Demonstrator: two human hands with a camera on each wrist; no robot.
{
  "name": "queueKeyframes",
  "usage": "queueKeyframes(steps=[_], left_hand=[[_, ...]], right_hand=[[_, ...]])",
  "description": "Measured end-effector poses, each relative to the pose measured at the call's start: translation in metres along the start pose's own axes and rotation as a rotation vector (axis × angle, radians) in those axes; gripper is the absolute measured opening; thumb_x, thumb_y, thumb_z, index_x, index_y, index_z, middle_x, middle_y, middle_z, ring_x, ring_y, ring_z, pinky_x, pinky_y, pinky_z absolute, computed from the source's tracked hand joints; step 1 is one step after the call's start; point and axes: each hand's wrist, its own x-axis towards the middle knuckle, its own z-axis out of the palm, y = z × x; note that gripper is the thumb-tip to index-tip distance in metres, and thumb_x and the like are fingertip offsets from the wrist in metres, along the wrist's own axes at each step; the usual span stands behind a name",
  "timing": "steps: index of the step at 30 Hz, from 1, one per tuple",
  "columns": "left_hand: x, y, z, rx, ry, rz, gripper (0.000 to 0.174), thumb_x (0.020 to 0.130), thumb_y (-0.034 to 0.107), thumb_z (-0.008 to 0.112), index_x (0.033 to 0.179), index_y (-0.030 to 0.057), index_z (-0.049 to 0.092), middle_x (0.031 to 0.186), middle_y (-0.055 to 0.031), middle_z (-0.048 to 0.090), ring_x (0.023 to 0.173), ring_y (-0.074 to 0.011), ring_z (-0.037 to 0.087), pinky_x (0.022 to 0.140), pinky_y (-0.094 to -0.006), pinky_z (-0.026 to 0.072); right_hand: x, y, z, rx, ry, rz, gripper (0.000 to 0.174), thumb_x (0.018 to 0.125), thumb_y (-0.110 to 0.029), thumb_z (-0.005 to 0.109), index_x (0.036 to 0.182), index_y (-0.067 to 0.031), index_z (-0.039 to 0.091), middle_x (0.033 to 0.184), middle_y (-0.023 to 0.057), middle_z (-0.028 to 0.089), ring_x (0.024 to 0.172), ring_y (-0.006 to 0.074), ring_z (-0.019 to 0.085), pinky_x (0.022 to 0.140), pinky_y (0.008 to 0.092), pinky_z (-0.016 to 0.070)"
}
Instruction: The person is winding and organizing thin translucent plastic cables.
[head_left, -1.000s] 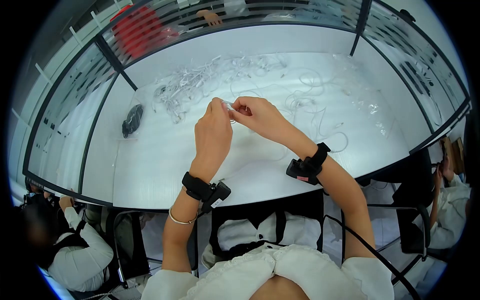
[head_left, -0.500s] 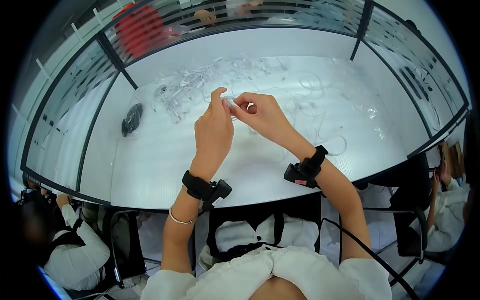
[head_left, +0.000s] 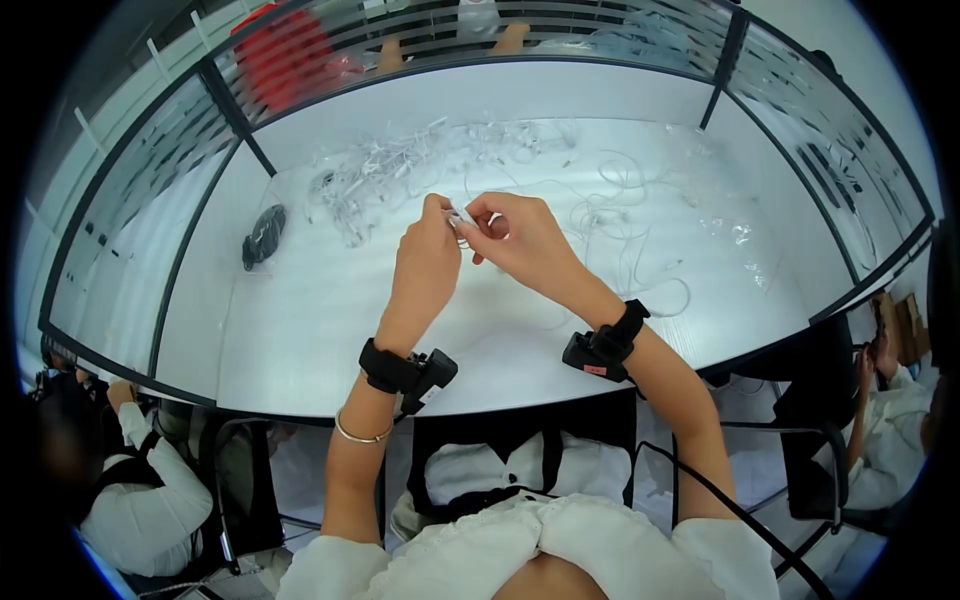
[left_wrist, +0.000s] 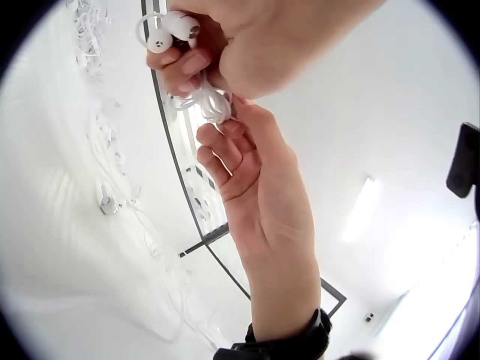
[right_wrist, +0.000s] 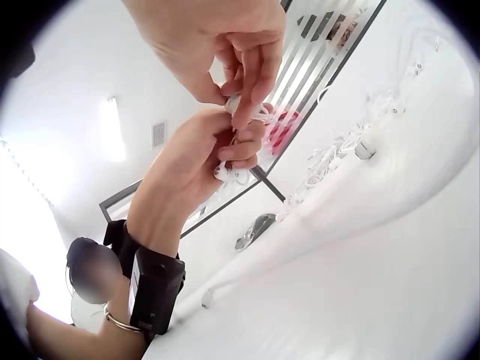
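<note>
White wired earphones are held between both hands above the middle of the table. My left hand [head_left: 427, 262] grips them, with two round earbuds [left_wrist: 180, 27] sticking out past its curled fingers. Thumb and fingers of my right hand [head_left: 528, 238] pinch the wound white cable [left_wrist: 215, 106] right beside the left fingers. In the right wrist view, the right fingertips overlap the left hand, and an earbud [right_wrist: 221, 172] shows below. Part of the cable is hidden inside the hands.
Loose white cables [head_left: 385, 165] lie heaped at the back left of the white table [head_left: 300, 340]. More thin cables [head_left: 625, 235] spread at the right, near clear plastic wrapping [head_left: 735, 228]. A dark bundle [head_left: 264, 238] lies by the left partition. Low partitions edge the table; people sit either side.
My left index finger lifted away from the earphones, then bent back down to them. My right hand shifted slightly and still pinches the cable.
</note>
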Motion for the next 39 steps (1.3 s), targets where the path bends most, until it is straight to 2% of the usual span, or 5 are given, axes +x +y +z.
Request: queueKeyframes(steps=[6,12,21,32,39], left_hand=[[0.006,0.004,-0.001,-0.369,0.081,-0.047,0.019,0.094,0.007,0.036,0.11,0.0044,0.047,0.057,-0.0067,0.044,0.051,-0.012,0.039,0.05,-0.0314,0.0311],[0.003,0.005,-0.007,-0.396,0.087,0.065,0.016,0.094,0.005,0.039,0.108,0.0052,0.047,0.056,-0.0045,0.043,0.051,-0.0103,0.038,0.05,-0.0295,0.0306],[0.0,0.0,-0.001,-0.297,0.136,0.123,0.011,0.096,0.01,0.042,0.101,0.0056,0.051,0.054,-0.0012,0.041,0.049,-0.0085,0.033,0.048,-0.0279,0.028],[-0.006,0.003,0.01,-0.62,-0.196,-0.164,0.031,0.1,0.034,0.042,0.104,0.0051,0.05,0.071,-0.0016,0.05,0.066,-0.0085,0.041,0.07,-0.0248,0.0418],[-0.009,0.003,0.016,-0.594,-0.292,-0.139,0.034,0.101,0.037,0.039,0.107,0.0049,0.048,0.064,0.001,0.039,0.062,-0.0076,0.034,0.059,-0.0238,0.0337]], right_hand=[[0.009,0.008,-0.006,0.216,0.01,0.02,0.018,0.088,-0.019,0.062,0.089,-0.0017,0.058,0.07,0.0021,0.058,0.063,0.0091,0.06,0.053,0.0228,0.0423],[0.003,0.002,-0.02,0.445,-0.217,0.106,0.019,0.083,-0.024,0.067,0.087,-0.01,0.056,0.073,-0.0045,0.051,0.065,0.0041,0.046,0.063,0.0227,0.0376],[0.003,0.015,-0.024,0.477,-0.371,0.073,0.027,0.082,-0.018,0.066,0.067,-0.0127,0.045,0.069,-0.0047,0.043,0.07,0.0067,0.047,0.064,0.0231,0.0373],[0.007,0.028,-0.021,0.617,0.063,0.204,0.047,0.095,-0.044,0.049,0.061,-0.0119,0.043,0.06,-0.0018,0.044,0.049,0.0081,0.044,0.047,0.0235,0.0374],[0.005,0.026,-0.036,0.683,0.245,0.178,0.051,0.098,-0.047,0.041,0.059,-0.0163,0.029,0.056,-0.0027,0.035,0.044,0.01,0.04,0.042,0.0247,0.0314]])
